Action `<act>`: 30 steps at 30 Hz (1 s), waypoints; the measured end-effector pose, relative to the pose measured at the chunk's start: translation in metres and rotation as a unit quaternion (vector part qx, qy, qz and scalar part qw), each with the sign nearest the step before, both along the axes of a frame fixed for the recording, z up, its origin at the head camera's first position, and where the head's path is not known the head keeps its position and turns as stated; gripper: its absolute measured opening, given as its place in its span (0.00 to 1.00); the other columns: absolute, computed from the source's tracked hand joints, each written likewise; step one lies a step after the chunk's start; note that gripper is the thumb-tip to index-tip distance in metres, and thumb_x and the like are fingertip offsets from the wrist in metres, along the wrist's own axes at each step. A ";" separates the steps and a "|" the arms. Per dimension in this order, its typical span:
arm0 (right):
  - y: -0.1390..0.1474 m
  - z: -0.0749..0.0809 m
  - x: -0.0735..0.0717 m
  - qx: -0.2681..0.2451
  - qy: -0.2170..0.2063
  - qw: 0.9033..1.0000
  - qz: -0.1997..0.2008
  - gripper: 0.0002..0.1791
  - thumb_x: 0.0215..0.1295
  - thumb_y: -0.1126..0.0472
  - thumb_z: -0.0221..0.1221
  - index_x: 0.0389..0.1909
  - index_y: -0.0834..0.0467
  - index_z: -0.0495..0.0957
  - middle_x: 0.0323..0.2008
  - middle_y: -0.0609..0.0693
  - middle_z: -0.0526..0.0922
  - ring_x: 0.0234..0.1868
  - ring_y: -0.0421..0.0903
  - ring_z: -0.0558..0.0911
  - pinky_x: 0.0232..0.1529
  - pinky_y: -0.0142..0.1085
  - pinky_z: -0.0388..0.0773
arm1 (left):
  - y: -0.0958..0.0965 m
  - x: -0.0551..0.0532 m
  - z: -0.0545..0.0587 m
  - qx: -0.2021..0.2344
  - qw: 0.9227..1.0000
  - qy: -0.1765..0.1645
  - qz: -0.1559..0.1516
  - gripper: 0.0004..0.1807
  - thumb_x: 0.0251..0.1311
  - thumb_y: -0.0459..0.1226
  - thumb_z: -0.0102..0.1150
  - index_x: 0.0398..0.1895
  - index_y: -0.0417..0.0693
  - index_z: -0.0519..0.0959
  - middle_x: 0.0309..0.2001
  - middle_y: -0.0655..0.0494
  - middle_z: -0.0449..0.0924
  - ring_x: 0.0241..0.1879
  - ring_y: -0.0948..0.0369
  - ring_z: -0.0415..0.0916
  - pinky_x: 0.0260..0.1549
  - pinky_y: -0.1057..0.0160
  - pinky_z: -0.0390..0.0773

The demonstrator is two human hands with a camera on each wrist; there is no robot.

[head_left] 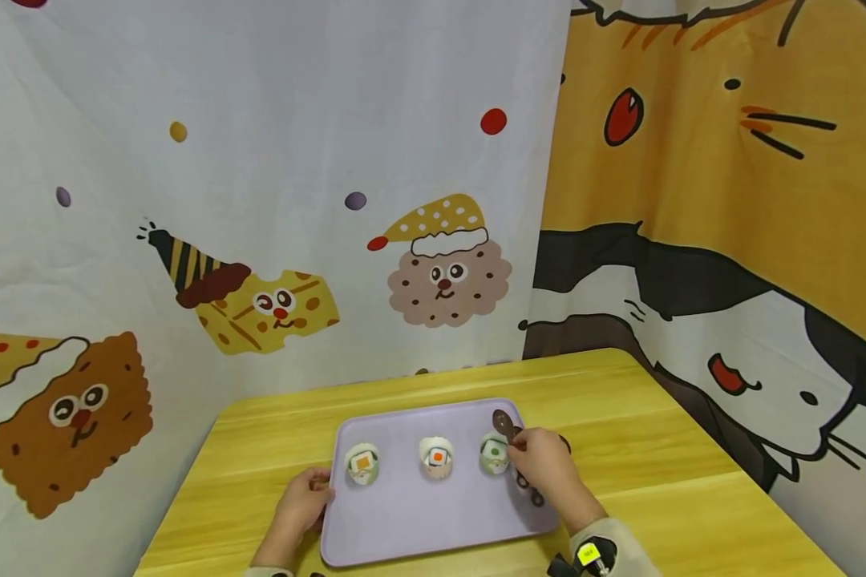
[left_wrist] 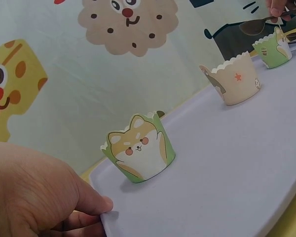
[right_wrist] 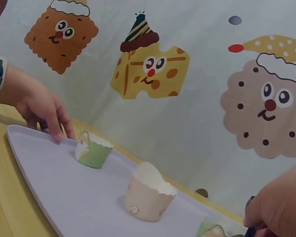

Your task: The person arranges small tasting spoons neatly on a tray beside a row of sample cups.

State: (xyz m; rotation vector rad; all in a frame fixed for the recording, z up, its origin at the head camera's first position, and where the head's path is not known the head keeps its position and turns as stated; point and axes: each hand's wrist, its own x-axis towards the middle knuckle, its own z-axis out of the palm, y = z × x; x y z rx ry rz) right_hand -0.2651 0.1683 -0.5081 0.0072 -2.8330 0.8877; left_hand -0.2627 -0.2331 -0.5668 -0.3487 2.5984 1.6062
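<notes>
My left hand (head_left: 305, 505) grips the left rim of a lilac tray (head_left: 404, 529), thumb on top in the left wrist view. My right hand (head_left: 548, 465) pinches a brown spoon (head_left: 503, 423) by its handle, its bowl beside the rightmost paper cup. Three paper baking cups stand upright in a row: a green one with a dog face (left_wrist: 140, 153), a pinkish one (left_wrist: 237, 81) in the middle, and a green one (head_left: 494, 455) at the right. Each holds a white square with a coloured mark: orange, red-orange and green.
More dark utensils (head_left: 537, 498) lie at the tray's right side, partly hidden by my right hand. The tray rests on a yellow wood-grain table (head_left: 621, 417). Curtains with cartoon prints (head_left: 296, 80) hang behind and to the right.
</notes>
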 end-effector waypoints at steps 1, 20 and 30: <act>-0.001 0.000 0.000 0.002 0.003 1.000 0.000 0.05 0.61 0.62 0.66 0.30 0.59 0.87 0.25 0.47 0.83 0.23 0.41 0.76 0.23 0.35 0.75 | 0.000 0.000 0.000 0.001 1.000 0.000 0.000 0.21 0.60 0.25 0.58 0.57 0.27 0.73 0.39 0.41 0.77 0.33 0.54 0.79 0.24 0.56 0.84; -0.036 0.009 0.003 0.013 0.064 0.997 0.037 0.04 0.60 0.63 0.66 0.28 0.59 0.86 0.21 0.45 0.82 0.20 0.38 0.74 0.21 0.32 0.73 | 0.001 0.000 0.001 0.014 1.000 0.000 -0.003 0.22 0.61 0.25 0.58 0.58 0.25 0.72 0.40 0.39 0.77 0.32 0.54 0.80 0.23 0.55 0.84; -0.052 0.003 0.008 0.036 0.054 0.997 0.050 0.04 0.61 0.63 0.67 0.30 0.60 0.85 0.21 0.45 0.81 0.21 0.38 0.74 0.23 0.33 0.73 | 0.000 0.000 -0.001 0.015 1.000 -0.006 0.000 0.22 0.61 0.26 0.58 0.59 0.27 0.72 0.40 0.41 0.77 0.31 0.54 0.79 0.23 0.55 0.84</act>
